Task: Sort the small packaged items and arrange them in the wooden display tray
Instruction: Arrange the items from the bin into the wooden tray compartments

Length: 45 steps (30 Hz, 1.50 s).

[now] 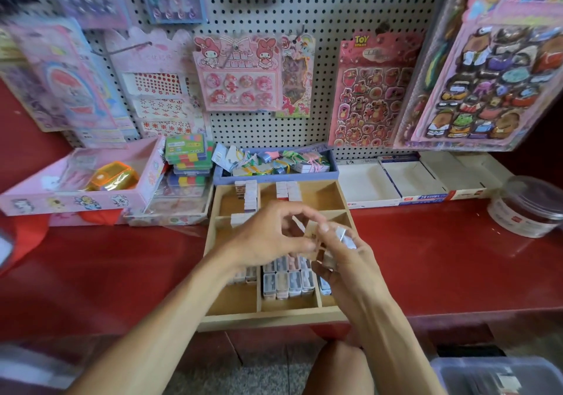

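Both hands meet above the wooden display tray (275,318): left hand (271,236) pinches a small packaged item (311,232), right hand (341,257) grips several. Rows of packets (288,278) fill its compartments.

Reads "TOY STORY" in yellow at the top of the red bear sticker sheet (370,89) hanging on the pegboard (329,13); other print too blurred.

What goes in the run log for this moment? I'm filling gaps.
stage: sorting | left hand: pinching small packet | right hand: gripping several packets | wooden tray: partly filled
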Each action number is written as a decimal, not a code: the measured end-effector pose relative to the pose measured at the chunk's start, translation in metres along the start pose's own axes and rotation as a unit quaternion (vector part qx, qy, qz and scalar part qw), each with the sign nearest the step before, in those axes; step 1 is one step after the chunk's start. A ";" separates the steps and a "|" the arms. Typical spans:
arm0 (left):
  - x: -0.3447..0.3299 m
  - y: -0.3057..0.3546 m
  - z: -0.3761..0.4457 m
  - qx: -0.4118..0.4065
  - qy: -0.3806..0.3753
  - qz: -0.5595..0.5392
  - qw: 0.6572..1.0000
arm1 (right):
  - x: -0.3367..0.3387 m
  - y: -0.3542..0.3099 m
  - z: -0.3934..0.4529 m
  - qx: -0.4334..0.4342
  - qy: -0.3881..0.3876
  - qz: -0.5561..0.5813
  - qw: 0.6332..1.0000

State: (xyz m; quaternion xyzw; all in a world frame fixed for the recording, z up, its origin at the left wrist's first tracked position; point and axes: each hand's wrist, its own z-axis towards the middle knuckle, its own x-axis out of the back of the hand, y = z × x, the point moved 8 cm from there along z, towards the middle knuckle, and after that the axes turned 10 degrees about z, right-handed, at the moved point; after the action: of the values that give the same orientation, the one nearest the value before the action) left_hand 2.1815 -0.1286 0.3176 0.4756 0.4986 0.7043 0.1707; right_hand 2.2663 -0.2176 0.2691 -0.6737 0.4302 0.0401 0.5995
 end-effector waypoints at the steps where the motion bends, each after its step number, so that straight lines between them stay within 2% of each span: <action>1: 0.011 -0.003 -0.004 0.012 0.027 -0.006 1.000 | 0.001 0.002 -0.002 -0.011 0.019 0.004 1.000; 5: 0.067 -0.030 -0.024 0.069 0.151 0.002 0.986 | 0.006 0.012 -0.004 -0.062 0.068 0.021 0.996; 9: 0.105 -0.076 -0.041 0.137 0.206 0.081 0.965 | 0.000 0.021 -0.009 -0.098 0.069 0.043 0.992; 14: 0.108 -0.113 -0.043 0.180 0.184 0.220 0.941 | 0.000 0.026 -0.012 -0.108 0.076 0.091 0.987; 20: 0.091 -0.124 -0.029 0.188 0.187 0.266 0.927 | 0.004 0.026 -0.013 -0.101 0.053 0.107 0.988; 26: 0.085 -0.121 -0.024 0.153 0.193 0.321 0.915 | 0.010 0.029 -0.017 -0.099 0.050 0.138 0.984; 29: 0.084 -0.123 -0.027 0.152 0.205 0.322 0.912 | 0.014 0.030 -0.018 -0.091 0.059 0.128 0.986; 33: 0.081 -0.123 -0.029 0.143 0.224 0.320 0.909 | 0.021 0.031 -0.016 -0.077 0.070 0.060 0.993; 38: 0.088 -0.123 -0.031 0.189 0.197 0.311 0.910 | 0.016 0.029 -0.015 -0.056 0.033 -0.012 0.998; 40: 0.094 -0.105 -0.035 0.182 0.238 0.293 0.908 | 0.011 0.028 -0.013 -0.052 0.016 -0.021 0.998; 42: 0.091 -0.078 -0.038 0.155 0.261 0.217 0.928 | 0.005 0.026 -0.011 -0.047 0.001 -0.035 0.998; 43: 0.083 -0.066 -0.038 0.146 0.242 0.163 0.945 | 0.000 0.025 -0.011 -0.044 -0.007 -0.047 0.998; 45: 0.058 -0.046 -0.038 0.132 0.153 0.076 0.976 | -0.008 0.024 -0.009 -0.031 -0.019 -0.071 0.997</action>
State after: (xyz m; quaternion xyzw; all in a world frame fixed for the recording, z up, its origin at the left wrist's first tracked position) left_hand 2.1105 -0.0872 0.3049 0.4170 0.5694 0.7079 -0.0259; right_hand 2.2418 -0.2187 0.2577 -0.7201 0.3680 0.0236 0.5878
